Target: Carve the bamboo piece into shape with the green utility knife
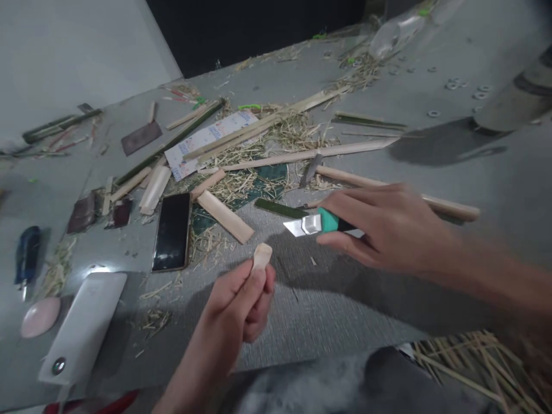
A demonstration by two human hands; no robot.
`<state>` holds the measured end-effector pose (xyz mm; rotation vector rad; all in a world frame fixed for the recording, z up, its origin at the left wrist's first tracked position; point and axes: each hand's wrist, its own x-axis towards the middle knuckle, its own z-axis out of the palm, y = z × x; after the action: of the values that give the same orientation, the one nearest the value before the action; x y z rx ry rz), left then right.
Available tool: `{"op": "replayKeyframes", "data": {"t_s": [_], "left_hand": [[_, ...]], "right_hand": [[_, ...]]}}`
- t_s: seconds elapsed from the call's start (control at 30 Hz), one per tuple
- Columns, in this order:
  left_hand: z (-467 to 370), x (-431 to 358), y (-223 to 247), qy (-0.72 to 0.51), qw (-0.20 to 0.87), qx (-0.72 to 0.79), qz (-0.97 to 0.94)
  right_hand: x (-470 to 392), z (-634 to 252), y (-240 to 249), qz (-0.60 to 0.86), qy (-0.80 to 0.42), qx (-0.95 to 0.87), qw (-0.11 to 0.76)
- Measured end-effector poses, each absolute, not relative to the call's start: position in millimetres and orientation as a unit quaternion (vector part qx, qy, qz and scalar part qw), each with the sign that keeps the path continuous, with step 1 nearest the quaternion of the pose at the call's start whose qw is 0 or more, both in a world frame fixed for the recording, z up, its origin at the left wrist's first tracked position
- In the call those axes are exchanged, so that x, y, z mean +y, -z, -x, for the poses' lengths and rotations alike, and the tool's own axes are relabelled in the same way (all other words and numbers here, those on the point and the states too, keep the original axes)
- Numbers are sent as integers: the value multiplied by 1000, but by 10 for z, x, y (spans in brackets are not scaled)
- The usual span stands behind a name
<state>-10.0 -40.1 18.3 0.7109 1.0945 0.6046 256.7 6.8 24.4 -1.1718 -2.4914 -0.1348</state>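
A small pale piece of wood sticks up from my left hand, its fingers closed round the lower part, which is hidden. My right hand grips a utility knife with a green collar, its metal blade pointing left. Blade and wood are apart, the knife being above and to the right. Just beyond my left hand a flat pale wood strip lies on the grey table. Near the blade is a dark green strip. A hammer lies behind my right hand.
A phone lies left of centre. Shavings and long strips spread across the middle. At the left are a white power bank-like block, a pink oval object and a blue-handled tool. A cylinder stands at the right.
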Motion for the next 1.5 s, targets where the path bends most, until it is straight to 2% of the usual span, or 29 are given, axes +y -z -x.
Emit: {"op": "replayKeyframes", "data": {"t_s": [0.13, 0.37, 0.93, 1.5], "left_hand": [[128, -131, -289, -214, 751, 484, -395], [11, -48, -279, -190, 726, 502, -430], [7, -21, -283, -95, 668, 521, -523], [35, -24, -286, -62, 675, 519, -521]], "right_hand": [[139, -2575, -168, 351, 3, -913, 207], [123, -2637, -106, 355, -24, -916, 187], [104, -2671, -43, 361, -11, -916, 173], [119, -2688, -30, 348, 2, -923, 164]]}}
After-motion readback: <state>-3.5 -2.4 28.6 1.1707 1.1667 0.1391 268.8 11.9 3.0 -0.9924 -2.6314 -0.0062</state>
